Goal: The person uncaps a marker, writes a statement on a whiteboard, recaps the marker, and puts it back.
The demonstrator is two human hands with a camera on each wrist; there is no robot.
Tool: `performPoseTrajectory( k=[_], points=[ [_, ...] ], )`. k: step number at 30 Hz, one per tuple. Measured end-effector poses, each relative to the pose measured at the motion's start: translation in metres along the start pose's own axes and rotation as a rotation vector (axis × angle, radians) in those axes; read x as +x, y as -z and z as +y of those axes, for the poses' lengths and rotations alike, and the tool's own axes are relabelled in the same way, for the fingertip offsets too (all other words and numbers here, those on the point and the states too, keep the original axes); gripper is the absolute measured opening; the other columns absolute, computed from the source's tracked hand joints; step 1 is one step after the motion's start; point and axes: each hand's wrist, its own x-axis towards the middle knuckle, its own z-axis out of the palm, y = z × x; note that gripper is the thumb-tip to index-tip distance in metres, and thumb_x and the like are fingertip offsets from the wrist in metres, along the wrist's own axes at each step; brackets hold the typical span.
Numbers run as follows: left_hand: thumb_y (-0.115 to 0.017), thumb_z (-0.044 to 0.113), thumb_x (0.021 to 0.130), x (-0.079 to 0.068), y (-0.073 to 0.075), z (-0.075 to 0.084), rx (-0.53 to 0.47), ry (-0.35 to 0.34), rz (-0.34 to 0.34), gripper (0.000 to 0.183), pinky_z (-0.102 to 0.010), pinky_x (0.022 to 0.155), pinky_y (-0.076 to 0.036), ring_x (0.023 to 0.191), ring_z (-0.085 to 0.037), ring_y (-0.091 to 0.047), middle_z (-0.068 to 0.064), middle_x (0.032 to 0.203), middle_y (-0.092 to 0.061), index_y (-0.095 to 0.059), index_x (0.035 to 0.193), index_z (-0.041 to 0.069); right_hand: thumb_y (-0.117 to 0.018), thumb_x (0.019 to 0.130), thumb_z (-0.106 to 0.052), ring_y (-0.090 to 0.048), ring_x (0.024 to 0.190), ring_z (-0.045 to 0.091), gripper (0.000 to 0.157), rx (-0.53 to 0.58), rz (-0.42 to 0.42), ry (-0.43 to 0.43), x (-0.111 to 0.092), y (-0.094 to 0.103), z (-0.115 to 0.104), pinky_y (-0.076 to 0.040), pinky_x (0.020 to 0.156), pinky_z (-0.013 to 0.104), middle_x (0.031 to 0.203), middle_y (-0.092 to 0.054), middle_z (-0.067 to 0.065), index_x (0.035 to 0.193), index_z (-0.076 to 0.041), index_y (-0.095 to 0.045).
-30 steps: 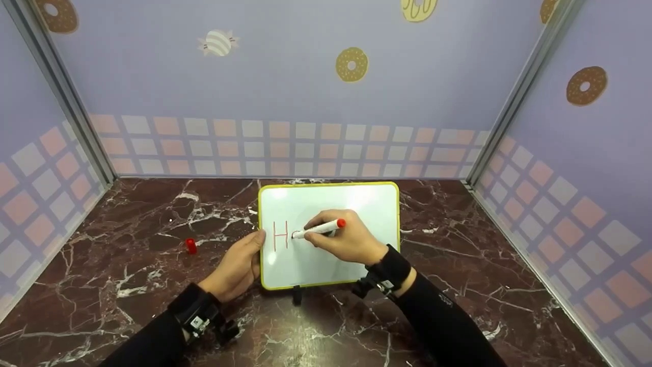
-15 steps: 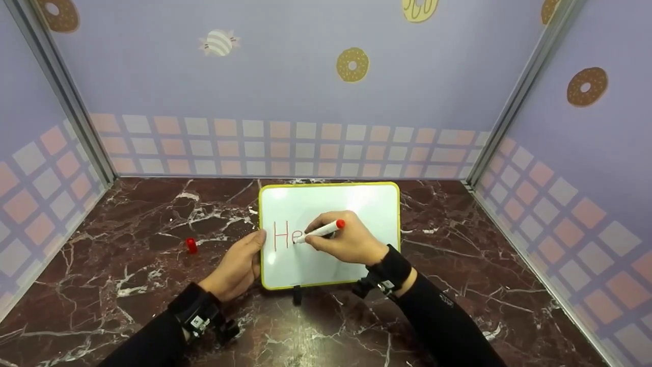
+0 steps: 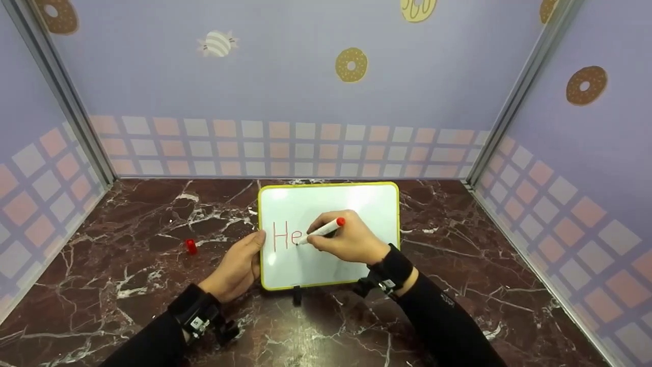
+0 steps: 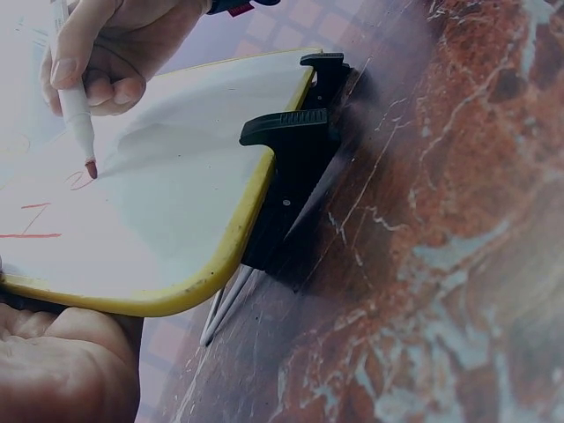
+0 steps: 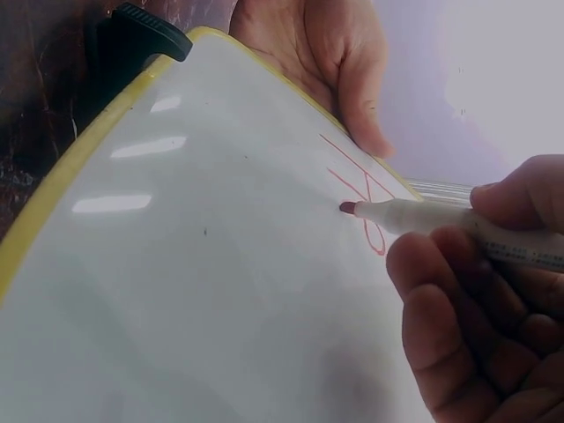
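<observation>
A whiteboard (image 3: 326, 272) with a yellow frame leans on a black stand (image 4: 295, 189) at the middle of the table. Red letters "He" (image 3: 280, 236) show on its left part. My right hand (image 3: 351, 238) pinches a white marker (image 3: 324, 231) with a red end, its red tip (image 5: 348, 208) at the lower end of the "e". My left hand (image 3: 238, 265) grips the board's left edge, thumb at the front rim and fingers partly hidden behind it. The red marker cap (image 3: 191, 246) stands on the table to the left of that hand.
The dark red marbled table (image 3: 147, 306) runs back to a lilac wall (image 3: 285, 92) with pink and white squares. Similar walls close off both sides, with grey metal posts (image 3: 524, 86) at the corners. A black band with a camera sits on each wrist.
The marker tip has moved round and slightly down, and the "e" has grown from a partial curve to a fuller letter. The left hand, board and cap look the same.
</observation>
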Motion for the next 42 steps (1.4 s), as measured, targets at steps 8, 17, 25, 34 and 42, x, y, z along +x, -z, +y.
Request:
performPoseTrajectory(
  k=[8, 17, 25, 34, 42],
  points=[
    [-0.034, 0.033, 0.125, 0.000, -0.001, 0.001, 0.007, 0.006, 0.006, 0.059, -0.050, 0.109, -0.061, 0.131, -0.028, -0.071, -0.027, 0.154, -0.061, -0.030, 0.165, -0.011, -0.078, 0.100, -0.007, -0.073, 0.067, 0.010, 0.005, 0.032, 0.003, -0.047, 0.000, 0.002, -0.001, -0.059, 0.057, 0.026, 0.084, -0.079, -0.001, 0.103, -0.006, -0.082],
    [-0.033, 0.034, 0.125, 0.000, 0.000, 0.000, 0.011, 0.013, -0.004, 0.059, -0.047, 0.108, -0.061, 0.130, -0.026, -0.070, -0.023, 0.151, -0.063, -0.030, 0.166, -0.009, -0.077, 0.100, -0.008, -0.071, 0.065, 0.009, 0.004, 0.001, 0.013, -0.041, -0.001, 0.003, -0.002, -0.058, 0.056, 0.026, 0.081, -0.078, -0.004, 0.101, -0.007, -0.081],
    [-0.033, 0.035, 0.125, 0.000, -0.001, 0.000, 0.015, 0.013, -0.003, 0.060, -0.048, 0.108, -0.061, 0.130, -0.026, -0.070, -0.023, 0.152, -0.063, -0.030, 0.166, -0.009, -0.077, 0.100, -0.007, -0.070, 0.065, 0.010, 0.004, 0.027, 0.037, 0.029, 0.000, 0.006, -0.002, -0.055, 0.056, 0.024, 0.081, -0.078, 0.000, 0.100, -0.005, -0.081],
    [-0.034, 0.035, 0.125, -0.001, -0.001, 0.001, 0.011, 0.014, 0.009, 0.060, -0.048, 0.108, -0.061, 0.130, -0.026, -0.071, -0.023, 0.152, -0.064, -0.031, 0.165, -0.009, -0.079, 0.100, -0.006, -0.065, 0.064, 0.010, 0.004, 0.017, 0.111, 0.100, 0.001, 0.008, 0.001, -0.051, 0.057, 0.025, 0.080, -0.078, 0.000, 0.100, -0.003, -0.081],
    [-0.035, 0.033, 0.125, 0.000, -0.001, 0.001, 0.002, 0.015, 0.017, 0.058, -0.049, 0.108, -0.061, 0.128, -0.026, -0.072, -0.022, 0.150, -0.065, -0.032, 0.165, -0.010, -0.081, 0.098, -0.005, -0.068, 0.066, 0.012, 0.003, -0.018, 0.187, 0.158, 0.001, 0.011, 0.006, -0.051, 0.059, 0.024, 0.085, -0.079, 0.001, 0.101, -0.003, -0.082]
  ],
)
